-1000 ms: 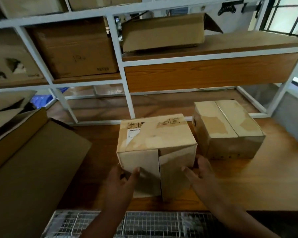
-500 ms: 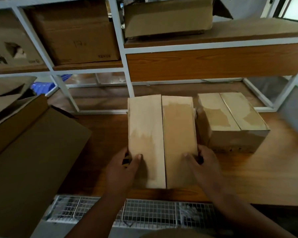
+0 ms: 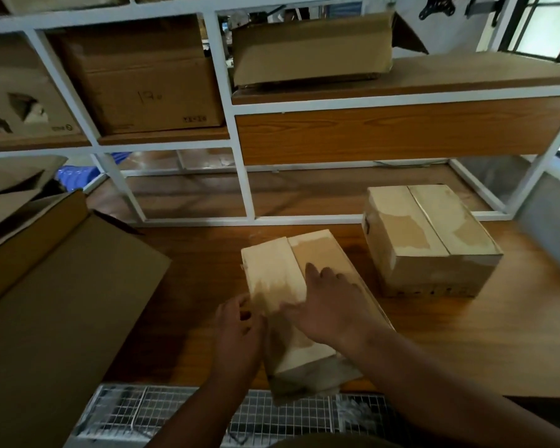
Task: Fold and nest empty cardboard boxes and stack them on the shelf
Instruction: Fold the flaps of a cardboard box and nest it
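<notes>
At nine o'clock, a big brown carton (image 3: 62, 305) lying tilted over the desk's left edge, an open flap standing up on its far side. Above it, at ten to eleven o'clock, white-framed shelving (image 3: 222, 92) loaded with brown cartons — one with handwritten digits on its face (image 3: 143, 88), a printed one (image 3: 17, 98) further left.

Dead centre, at six o'clock on the wooden desk (image 3: 466, 344), the pale cardboard box (image 3: 272, 276), top flaps closed along a centre seam, near end jutting past the desk's front edge over a wire grille (image 3: 175, 412). Left hand (image 3: 238, 331) at the box's left side near the front — fingers curled, fingertips pinching the left edge. Right hand (image 3: 332, 305) lying across the top, palm down, fingers fairly straight and spread, pressing on the right flap just past the seam; nothing clasped in it.

Up at twelve o'clock, a long flattened-looking carton (image 3: 311, 50) resting on the upper wooden shelf board, one end flap hanging open at the right.

At two o'clock from the hands, a second pale box (image 3: 430, 240) sitting square on the desk — closed, seam running front to back, well apart from the held box, backed close to the white lower rail of the shelving. Far right at one o'clock, a window with dark bars (image 3: 543, 24).
</notes>
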{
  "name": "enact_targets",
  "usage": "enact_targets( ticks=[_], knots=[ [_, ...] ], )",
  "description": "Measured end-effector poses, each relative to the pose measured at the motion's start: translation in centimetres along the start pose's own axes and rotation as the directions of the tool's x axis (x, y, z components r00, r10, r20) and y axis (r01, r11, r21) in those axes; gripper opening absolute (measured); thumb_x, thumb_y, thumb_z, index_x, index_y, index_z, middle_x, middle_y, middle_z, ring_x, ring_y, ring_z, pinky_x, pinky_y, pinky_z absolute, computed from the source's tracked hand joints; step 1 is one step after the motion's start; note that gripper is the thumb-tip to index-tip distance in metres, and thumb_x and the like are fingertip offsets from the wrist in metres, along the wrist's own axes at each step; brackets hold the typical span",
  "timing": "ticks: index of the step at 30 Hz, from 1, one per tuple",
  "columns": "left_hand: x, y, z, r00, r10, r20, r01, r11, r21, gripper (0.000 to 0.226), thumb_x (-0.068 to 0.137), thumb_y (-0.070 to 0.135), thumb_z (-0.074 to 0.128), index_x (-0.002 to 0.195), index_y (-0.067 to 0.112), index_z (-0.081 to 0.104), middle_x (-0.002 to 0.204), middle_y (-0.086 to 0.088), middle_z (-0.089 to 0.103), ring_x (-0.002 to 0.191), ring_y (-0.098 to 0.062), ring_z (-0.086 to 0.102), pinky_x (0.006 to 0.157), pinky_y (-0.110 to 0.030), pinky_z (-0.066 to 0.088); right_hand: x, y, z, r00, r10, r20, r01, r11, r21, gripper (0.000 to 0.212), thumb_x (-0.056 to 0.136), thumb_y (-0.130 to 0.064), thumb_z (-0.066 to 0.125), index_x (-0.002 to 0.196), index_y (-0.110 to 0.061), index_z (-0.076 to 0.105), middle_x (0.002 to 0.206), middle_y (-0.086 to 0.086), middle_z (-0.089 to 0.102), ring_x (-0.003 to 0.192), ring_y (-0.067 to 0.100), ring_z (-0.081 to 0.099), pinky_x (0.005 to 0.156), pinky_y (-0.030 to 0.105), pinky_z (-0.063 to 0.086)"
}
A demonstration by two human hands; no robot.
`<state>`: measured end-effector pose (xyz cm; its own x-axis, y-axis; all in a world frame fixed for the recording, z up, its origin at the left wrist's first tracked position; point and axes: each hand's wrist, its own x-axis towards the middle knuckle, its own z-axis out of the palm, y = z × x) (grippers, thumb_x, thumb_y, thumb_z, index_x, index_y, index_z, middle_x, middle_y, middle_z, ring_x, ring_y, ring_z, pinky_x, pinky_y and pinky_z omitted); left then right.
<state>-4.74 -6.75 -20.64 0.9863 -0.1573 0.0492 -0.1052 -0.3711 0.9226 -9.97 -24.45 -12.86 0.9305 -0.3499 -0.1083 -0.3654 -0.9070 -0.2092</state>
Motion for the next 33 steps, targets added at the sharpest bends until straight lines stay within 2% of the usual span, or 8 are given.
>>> enact_targets(
  ticks=[3, 5, 11, 17, 19, 22, 27, 33],
  knots=[
    [0.1, -0.8, -0.3, 0.998, -0.044, 0.052, 0.053, 0.981, -0.187, 0.018, 0.105, 0.017, 0.066, 0.118, 0.029, 0.069, 0.117, 0.007, 0.073, 0.106, -0.013, 0.071, 0.080, -0.028, 0.058, 1.4, -3.2, 0.6, 0.996, 0.020, 0.091, -0.010, 0.994, -0.106, 0.126, 0.080, -0.099, 0.042, 0.171, -0.019, 0.008, 0.169, 0.020, 0.032, 0.149, 0.045, 0.040, 0.112, 0.059, 0.045],
    [0.3, -1.8, -0.5, 0.993, -0.078, 0.092, 0.098, 0.964, -0.247, 0.029, 0.106, 0.004, 0.058, 0.118, 0.027, 0.071, 0.112, 0.007, 0.078, 0.108, -0.016, 0.073, 0.087, -0.035, 0.059, 1.9, -4.7, 1.3, 0.993, 0.043, 0.108, -0.023, 0.984, -0.177, 0.134, 0.078, -0.101, 0.044, 0.172, -0.015, 0.001, 0.173, 0.022, 0.024, 0.153, 0.047, 0.034, 0.110, 0.060, 0.045],
    [0.7, -2.2, -1.9, 0.980, -0.115, 0.165, 0.161, 0.939, -0.304, 0.039, 0.105, -0.004, 0.046, 0.122, 0.020, 0.072, 0.114, 0.005, 0.078, 0.105, -0.019, 0.074, 0.082, -0.034, 0.056, 3.0, -5.8, 2.5, 0.986, 0.066, 0.154, -0.023, 0.965, -0.262, 0.137, 0.073, -0.101, 0.048, 0.171, -0.013, 0.008, 0.165, 0.024, 0.031, 0.148, 0.049, 0.035, 0.106, 0.060, 0.045],
    [0.5, -1.7, -4.4, 0.965, 0.219, 0.144, -0.230, 0.971, 0.059, 0.019, 0.101, 0.026, 0.058, 0.107, 0.032, 0.076, 0.096, 0.016, 0.075, 0.091, -0.006, 0.071, 0.078, -0.032, 0.060, 3.4, -1.7, 1.4, 0.928, -0.298, 0.223, 0.344, 0.916, -0.206, 0.113, 0.073, -0.086, 0.063, 0.162, -0.032, 0.022, 0.158, 0.006, 0.035, 0.140, 0.035, 0.036, 0.114, 0.059, 0.037],
    [0.2, -1.0, -5.3, 0.904, 0.380, 0.198, -0.419, 0.878, 0.229, 0.022, 0.101, 0.035, 0.055, 0.110, 0.028, 0.075, 0.096, 0.019, 0.070, 0.084, -0.002, 0.068, 0.073, -0.028, 0.058, 3.6, 0.3, 0.6, 0.870, -0.396, 0.294, 0.453, 0.878, -0.155, 0.113, 0.073, -0.079, 0.072, 0.164, -0.039, 0.018, 0.164, -0.003, 0.029, 0.144, 0.028, 0.030, 0.119, 0.056, 0.032],
    [-0.1, -0.1, -5.9, 0.759, 0.574, 0.307, -0.647, 0.615, 0.450, 0.016, 0.101, 0.039, 0.059, 0.107, 0.029, 0.070, 0.099, 0.014, 0.066, 0.089, -0.005, 0.058, 0.077, -0.029, 0.055, 4.1, 2.1, -0.3, 0.819, -0.451, 0.354, 0.520, 0.845, -0.125, 0.114, 0.077, -0.068, 0.079, 0.167, -0.042, 0.013, 0.172, -0.009, 0.018, 0.153, 0.023, 0.020, 0.125, 0.053, 0.025],
    [1.1, -1.4, -6.2, 0.759, 0.529, 0.380, -0.643, 0.518, 0.564, 0.042, 0.092, 0.061, 0.068, 0.121, 0.032, 0.071, 0.127, 0.011, 0.066, 0.119, -0.013, 0.057, 0.096, -0.040, 0.053, 4.2, 3.3, 0.1, 0.859, -0.408, 0.310, 0.479, 0.855, -0.199, 0.117, 0.077, -0.074, 0.075, 0.167, -0.041, 0.009, 0.171, -0.002, 0.018, 0.156, 0.030, 0.019, 0.128, 0.058, 0.020],
    [1.6, 0.0, -6.6, 0.764, 0.523, 0.377, -0.637, 0.521, 0.569, 0.046, 0.093, 0.063, 0.062, 0.124, 0.031, 0.072, 0.133, 0.009, 0.065, 0.125, -0.015, 0.058, 0.097, -0.045, 0.054, 4.3, 4.2, 0.4, 0.914, -0.363, 0.183, 0.400, 0.882, -0.248, 0.114, 0.069, -0.089, 0.065, 0.161, -0.043, 0.017, 0.157, -0.001, 0.031, 0.148, 0.033, 0.029, 0.128, 0.069, 0.012]
  ],
)
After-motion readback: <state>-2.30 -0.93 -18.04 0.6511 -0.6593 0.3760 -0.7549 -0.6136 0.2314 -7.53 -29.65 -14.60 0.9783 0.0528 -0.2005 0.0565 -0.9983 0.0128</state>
